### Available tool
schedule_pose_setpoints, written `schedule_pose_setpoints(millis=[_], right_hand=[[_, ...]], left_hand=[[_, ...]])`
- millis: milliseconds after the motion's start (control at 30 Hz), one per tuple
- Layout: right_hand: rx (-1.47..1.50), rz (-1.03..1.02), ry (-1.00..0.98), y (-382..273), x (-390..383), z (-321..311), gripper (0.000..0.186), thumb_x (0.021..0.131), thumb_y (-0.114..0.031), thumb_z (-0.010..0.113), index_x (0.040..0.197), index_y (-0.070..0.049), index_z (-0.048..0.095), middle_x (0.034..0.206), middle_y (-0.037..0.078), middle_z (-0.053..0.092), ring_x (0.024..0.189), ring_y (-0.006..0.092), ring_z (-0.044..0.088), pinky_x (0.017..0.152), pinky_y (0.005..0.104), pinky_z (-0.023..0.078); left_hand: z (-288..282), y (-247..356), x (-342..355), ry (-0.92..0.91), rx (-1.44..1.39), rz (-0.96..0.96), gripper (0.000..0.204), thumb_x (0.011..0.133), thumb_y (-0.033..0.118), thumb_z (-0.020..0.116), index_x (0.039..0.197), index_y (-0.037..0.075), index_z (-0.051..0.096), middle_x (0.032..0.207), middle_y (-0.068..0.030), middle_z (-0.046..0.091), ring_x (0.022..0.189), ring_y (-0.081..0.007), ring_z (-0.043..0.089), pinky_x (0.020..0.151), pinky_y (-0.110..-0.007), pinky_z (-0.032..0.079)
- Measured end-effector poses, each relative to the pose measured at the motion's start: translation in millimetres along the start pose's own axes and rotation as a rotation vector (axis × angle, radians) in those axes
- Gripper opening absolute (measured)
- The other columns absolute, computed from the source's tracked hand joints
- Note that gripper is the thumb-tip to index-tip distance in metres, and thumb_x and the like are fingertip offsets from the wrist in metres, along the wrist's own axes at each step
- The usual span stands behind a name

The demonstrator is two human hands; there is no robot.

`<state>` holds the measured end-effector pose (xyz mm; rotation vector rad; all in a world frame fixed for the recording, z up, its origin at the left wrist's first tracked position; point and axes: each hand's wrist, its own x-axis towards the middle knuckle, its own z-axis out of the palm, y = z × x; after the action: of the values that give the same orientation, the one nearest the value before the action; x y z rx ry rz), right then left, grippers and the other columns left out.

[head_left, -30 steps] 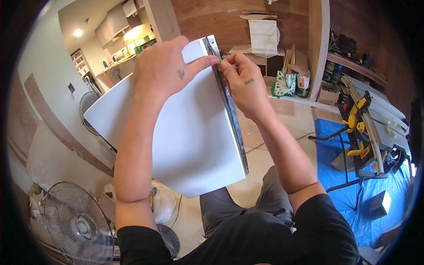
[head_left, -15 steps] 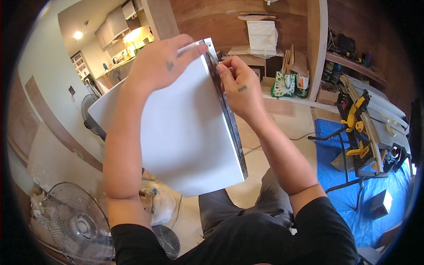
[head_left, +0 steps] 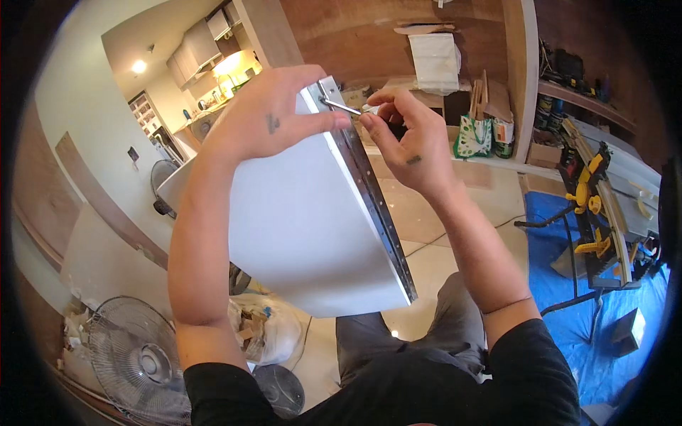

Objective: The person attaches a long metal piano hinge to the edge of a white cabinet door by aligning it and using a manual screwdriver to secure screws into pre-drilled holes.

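Note:
A large white panel [head_left: 305, 227] stands tilted in front of me. Along its right edge runs a dark metal strip [head_left: 380, 209] dotted with small holes, and a silver bracket [head_left: 329, 88] sits at the top corner. My left hand [head_left: 273, 117] is closed on the panel's upper edge, thumb lying across the front near the strip and fingertips hidden behind. In a pinch between thumb and fingers, my right hand [head_left: 412, 142] holds a thin silver metal rod [head_left: 342, 106]. The rod's far end meets the top of the strip just below the bracket; its exact kind is unclear.
A standing fan [head_left: 145, 362] and a plastic bag of scraps [head_left: 266, 330] are at lower left. On the right, a folding workbench with yellow clamps [head_left: 590, 195] stands over a blue sheet [head_left: 554, 284]. A green-and-white bag [head_left: 472, 135] sits by the far shelving.
My right hand has drawn back a little to the right, so more of the rod shows. My left thumb has slid lower along the panel's edge. The whole view has shifted slightly.

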<state>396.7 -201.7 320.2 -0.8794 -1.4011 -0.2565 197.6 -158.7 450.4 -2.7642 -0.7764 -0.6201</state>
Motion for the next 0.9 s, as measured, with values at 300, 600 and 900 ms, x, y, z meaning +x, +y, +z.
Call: schedule_pose_setpoints(millis=[300, 600, 900], right_hand=[[-0.155, -0.059, -0.064, -13, -3, -11, 0.019, 0.098, -0.023, 0.069, 0.089, -0.006, 0.070, 0.081, 0.016, 0.068, 0.075, 0.0384, 0.067, 0.065, 0.0460, 0.053], [-0.079, 0.012, -0.070, -8, -8, -6, 0.020, 0.099, -0.024, 0.067, 0.090, -0.006, 0.069, 0.081, 0.017, 0.068, 0.076, 0.0391, 0.067, 0.067, 0.0475, 0.052], [-0.086, 0.061, -0.121, -31, 1, -22, 0.025, 0.098, -0.025, 0.066, 0.083, -0.005, 0.071, 0.076, 0.019, 0.067, 0.074, 0.0423, 0.066, 0.065, 0.0498, 0.051]], left_hand=[[4, -6, -2, 0.045, -0.053, -0.012, 0.064, 0.084, 0.045, 0.086, 0.129, 0.001, 0.069, 0.103, -0.0153, 0.076, 0.090, -0.0251, 0.069, 0.087, -0.038, 0.053], [8, 14, -11, 0.176, -0.020, -0.039, 0.059, 0.085, 0.056, 0.082, 0.114, 0.006, 0.073, 0.068, -0.0147, 0.064, 0.056, -0.0234, 0.060, 0.058, -0.037, 0.049], [17, 11, -8, 0.190, -0.017, -0.041, 0.045, 0.090, 0.043, 0.082, 0.108, 0.004, 0.070, 0.065, -0.0076, 0.058, 0.055, -0.0154, 0.050, 0.054, -0.033, 0.043]])
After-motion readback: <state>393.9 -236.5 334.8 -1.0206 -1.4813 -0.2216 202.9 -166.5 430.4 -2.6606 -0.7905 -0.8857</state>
